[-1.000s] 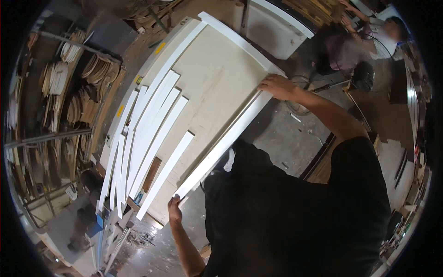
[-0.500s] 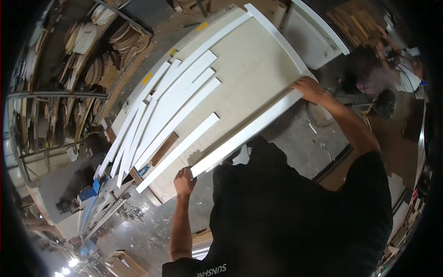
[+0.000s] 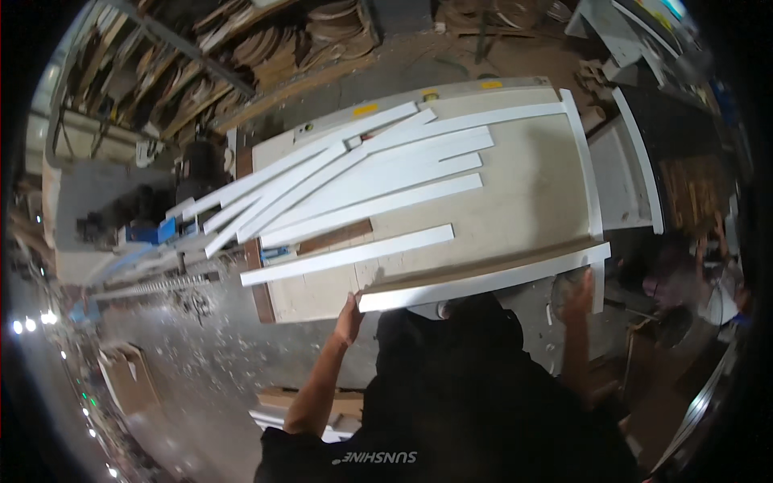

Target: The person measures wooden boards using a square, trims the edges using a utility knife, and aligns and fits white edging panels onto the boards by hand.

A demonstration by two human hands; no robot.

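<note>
A long white strip (image 3: 491, 278) lies along the near edge of the pale worktable (image 3: 531, 177). My left hand (image 3: 349, 320) is closed at its left end, with some of the fingers hidden. By the strip's right end is my right hand (image 3: 576, 298), smeared by motion, so its grip does not show. A second white strip (image 3: 586, 173) runs along the table's right side, and its near end sticks out past the corner beside my right hand. Several loose white strips (image 3: 386, 181) fan out over the left half of the table, some overhanging its left edge.
A brown wood piece (image 3: 334, 237) lies between the strips. Racks of curved wooden parts (image 3: 322, 40) stand beyond the table. Left of it is a grey machine (image 3: 113, 201). An open cardboard box (image 3: 129, 378) sits on the floor. Another person (image 3: 708, 282) is at the far right.
The view has turned, so the table now lies nearly level across it. My right hand has come off the top of the strip's right end to just below it; my left stays at the left end.
</note>
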